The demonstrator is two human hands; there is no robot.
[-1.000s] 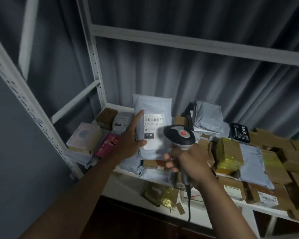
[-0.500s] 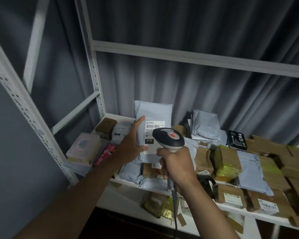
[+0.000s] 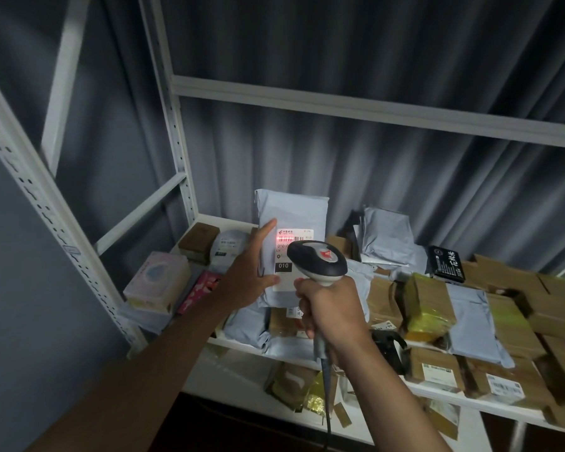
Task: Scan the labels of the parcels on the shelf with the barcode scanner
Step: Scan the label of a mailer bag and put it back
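Observation:
My left hand (image 3: 250, 272) holds a grey poly-bag parcel (image 3: 296, 216) upright above the shelf, thumb on its front and index finger along its left edge. The parcel's white label (image 3: 286, 256) faces me, and a red scan line glows across its barcode. My right hand (image 3: 331, 309) grips the handle of a black and grey barcode scanner (image 3: 317, 261) whose head points at the label and hides its right part. The scanner's cable hangs down below my fist.
The white metal shelf (image 3: 242, 345) carries many parcels: grey bags (image 3: 385, 236), brown taped boxes (image 3: 431, 298), a pink box (image 3: 199, 288), a black packet (image 3: 446, 262). More packets lie on the lower shelf (image 3: 307, 386). White perforated uprights (image 3: 173, 132) stand left, a grey curtain behind.
My right hand has brought the scanner up and left, close in front of the label. A red scan light now shows on the barcode. My left hand keeps the parcel upright.

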